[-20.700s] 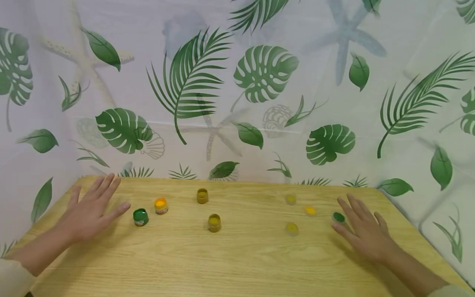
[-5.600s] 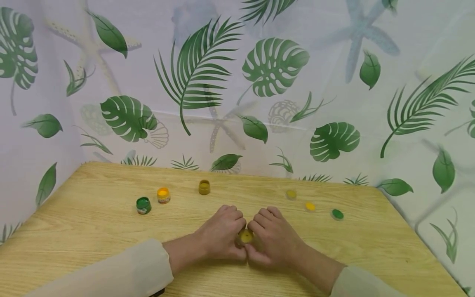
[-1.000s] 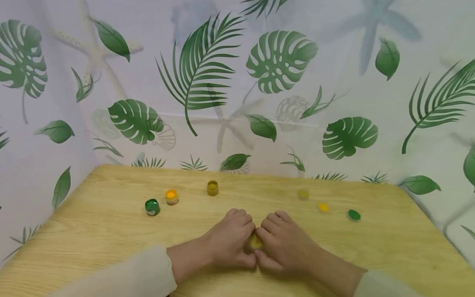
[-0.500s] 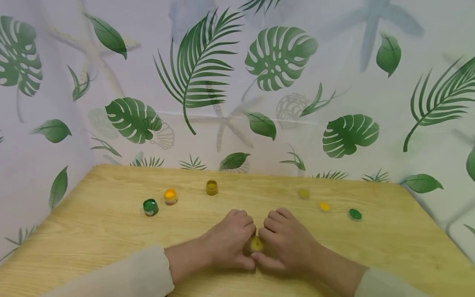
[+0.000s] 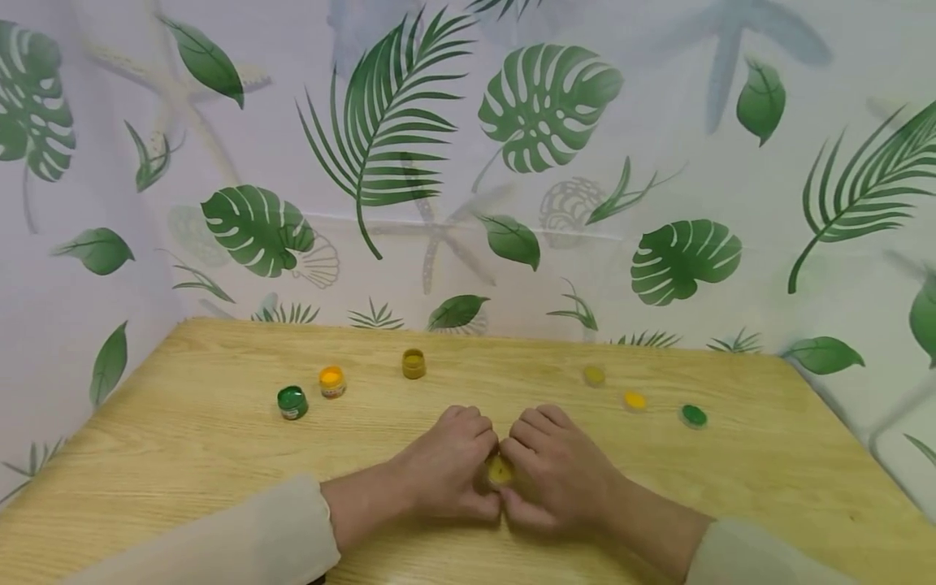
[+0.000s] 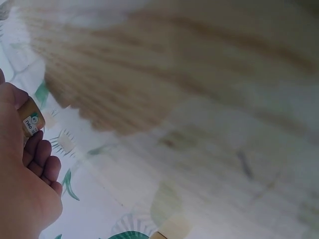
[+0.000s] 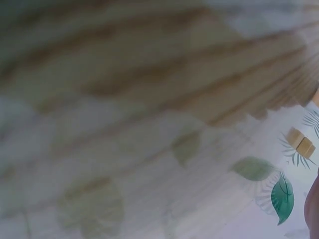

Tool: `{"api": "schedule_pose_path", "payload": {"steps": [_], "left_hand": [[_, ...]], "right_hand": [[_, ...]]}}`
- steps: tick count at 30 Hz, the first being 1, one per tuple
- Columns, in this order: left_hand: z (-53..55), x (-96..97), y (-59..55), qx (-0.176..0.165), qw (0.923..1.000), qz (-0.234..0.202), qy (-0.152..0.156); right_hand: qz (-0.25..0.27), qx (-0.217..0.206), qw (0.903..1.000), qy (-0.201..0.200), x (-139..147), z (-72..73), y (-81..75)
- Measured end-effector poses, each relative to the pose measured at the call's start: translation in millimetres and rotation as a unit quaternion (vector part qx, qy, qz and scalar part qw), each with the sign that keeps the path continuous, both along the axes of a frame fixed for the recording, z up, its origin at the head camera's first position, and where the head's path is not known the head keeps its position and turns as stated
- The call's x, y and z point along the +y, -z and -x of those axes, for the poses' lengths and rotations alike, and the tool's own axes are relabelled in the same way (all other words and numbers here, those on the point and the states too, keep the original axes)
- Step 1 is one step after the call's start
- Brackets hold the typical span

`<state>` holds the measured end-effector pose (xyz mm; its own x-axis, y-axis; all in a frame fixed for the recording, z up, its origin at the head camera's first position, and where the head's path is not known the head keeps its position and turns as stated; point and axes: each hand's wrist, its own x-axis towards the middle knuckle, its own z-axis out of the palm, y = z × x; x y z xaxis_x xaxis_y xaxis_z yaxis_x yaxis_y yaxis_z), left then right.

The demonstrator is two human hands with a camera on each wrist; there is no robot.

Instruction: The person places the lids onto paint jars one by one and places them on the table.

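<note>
Both hands meet low in the middle of the head view around a small mustard-yellow paint jar (image 5: pixel 500 471), whose round lid shows between them. My left hand (image 5: pixel 449 470) curls its fingers round the jar's left side, thumb towards me. My right hand (image 5: pixel 559 471) grips the opposite side the same way, the two thumbs close together at the near edge. Most of the jar's body is hidden by the fingers in the head view. In the left wrist view, a printed label (image 6: pixel 31 123) shows on the jar between the left thumb and fingers.
At the left stand an uncapped green jar (image 5: pixel 292 403), an orange-yellow jar (image 5: pixel 332 382) and, further right, a mustard jar (image 5: pixel 413 364). Matching lids lie at the right: olive-yellow (image 5: pixel 594 375), yellow (image 5: pixel 634 400) and green (image 5: pixel 693 416). A leaf-patterned cloth (image 5: pixel 541 276) hangs behind the wooden table (image 5: pixel 219 455).
Some twenty seconds ago both hands were spread apart, with this jar and its lid separate on the table. Both hands have since gripped the lidded jar; over the last second they shift only slightly.
</note>
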<state>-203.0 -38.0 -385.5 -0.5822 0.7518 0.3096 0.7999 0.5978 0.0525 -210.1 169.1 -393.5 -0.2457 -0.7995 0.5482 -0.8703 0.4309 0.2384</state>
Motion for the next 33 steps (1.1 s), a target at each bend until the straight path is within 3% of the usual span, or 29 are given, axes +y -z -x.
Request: {"api": "schedule_pose_path", "payload": {"steps": [5,12,18,27,33], "left_hand": [[0.1,-0.1,1.5,0.005,0.9999,0.015,-0.002],[1.1,-4.5,3.7,0.013,0.9997,0.017,0.011],[-0.5,-3.1,-1.1,0.009,0.9998,0.003,0.02],[-3.4,-4.6,-3.6,-0.027,0.9989,-0.037,0.005],[3.8,-1.8,1.1,-0.016,0.9987,-0.043,0.021]], "right_hand": [[0.009,0.002,0.9999,-0.012,-4,1.1,2.1],[0.006,-0.019,0.9997,0.011,-7,1.4,7.8],[0.011,-0.042,0.9986,0.03,0,1.1,5.8],[0.01,-0.049,0.9987,-0.006,4,3.6,1.7],[-0.003,-0.051,0.9987,-0.007,5,5.8,0.6]]}}
